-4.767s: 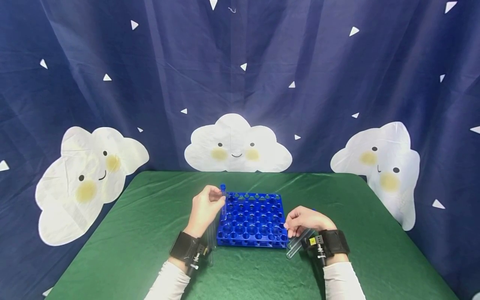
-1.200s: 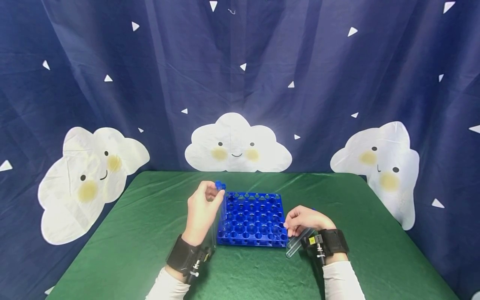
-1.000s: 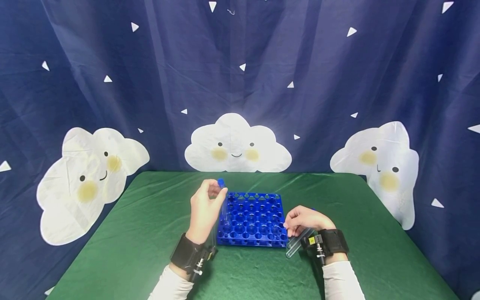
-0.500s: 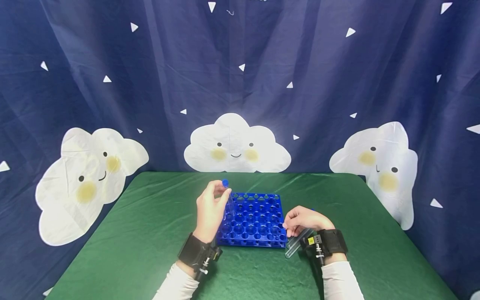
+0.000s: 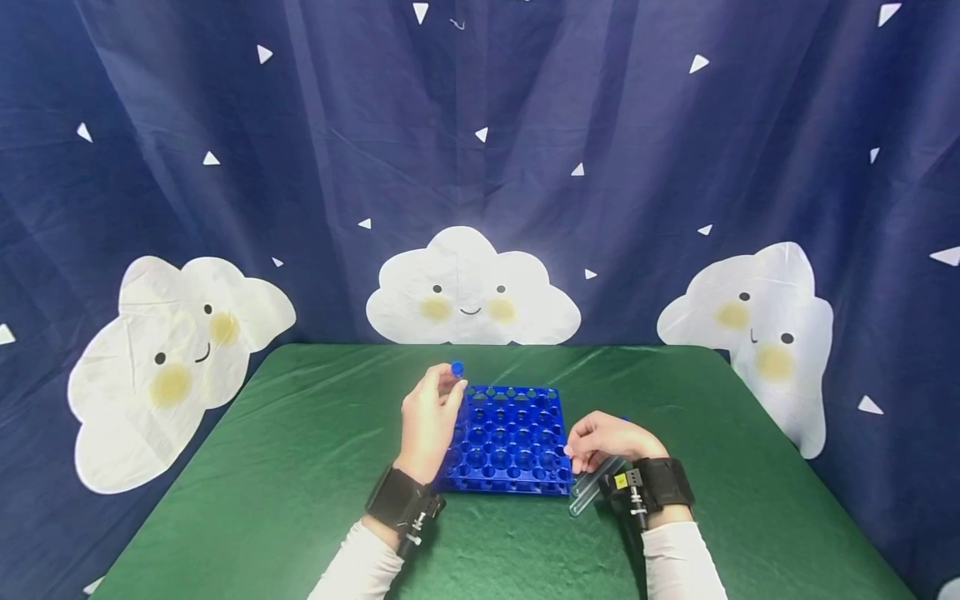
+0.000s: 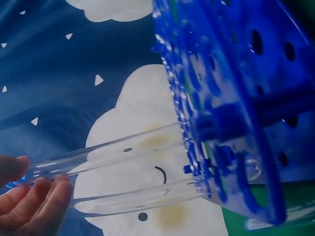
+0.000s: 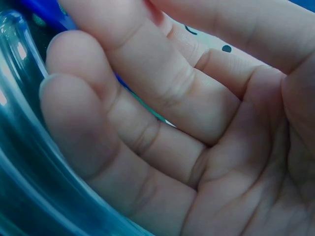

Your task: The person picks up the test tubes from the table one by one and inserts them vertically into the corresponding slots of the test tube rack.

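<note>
Because the left hand [image 5: 429,421] pinches the capped tube [image 6: 113,152] only near its top, above the left part of the blue rack [image 5: 501,481], we think a small tilt could make its lower end strike a hole's rim or knock the neighbouring tube [image 6: 138,197]. If the right hand [image 5: 613,437], which holds the rack's right edge, slips, the rack could shift. To us, the held tube looks clear, slender and smooth, with a blue cap [image 5: 457,368].

Head view: we're facing twelve o'clock, downward. Wrist views: we're looking closer; left sharing rack [image 5: 512,446] with head, right facing right hand [image 7: 226,152].
</note>
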Demonstrator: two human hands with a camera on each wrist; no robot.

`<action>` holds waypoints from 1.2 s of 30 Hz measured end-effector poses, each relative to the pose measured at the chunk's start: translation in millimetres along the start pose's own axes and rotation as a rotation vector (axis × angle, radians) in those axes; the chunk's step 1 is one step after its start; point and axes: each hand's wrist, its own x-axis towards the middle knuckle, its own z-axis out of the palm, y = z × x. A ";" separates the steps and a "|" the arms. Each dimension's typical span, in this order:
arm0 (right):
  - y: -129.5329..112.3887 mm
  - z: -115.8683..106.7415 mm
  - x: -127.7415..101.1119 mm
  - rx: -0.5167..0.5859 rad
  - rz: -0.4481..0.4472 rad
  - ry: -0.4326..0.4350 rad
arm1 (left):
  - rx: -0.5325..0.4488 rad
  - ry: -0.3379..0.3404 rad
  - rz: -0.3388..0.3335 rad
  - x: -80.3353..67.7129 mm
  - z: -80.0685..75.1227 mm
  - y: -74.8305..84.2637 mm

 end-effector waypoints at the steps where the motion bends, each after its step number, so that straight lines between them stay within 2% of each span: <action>1: -0.1 0.0 0.1 0.000 0.000 0.000 | 0.018 0.002 0.003 -0.1 0.9 -0.6; 7: 0.0 -0.5 1.0 -0.010 0.005 0.004 | 0.104 0.019 0.038 -2.1 4.0 -3.7; 16: 0.0 -1.2 2.2 -0.018 0.009 0.007 | 0.160 0.026 0.065 -4.0 6.1 -7.7; 36: -0.8 -0.2 0.4 -0.019 0.010 0.009 | 0.160 0.003 0.082 -4.3 8.7 -9.5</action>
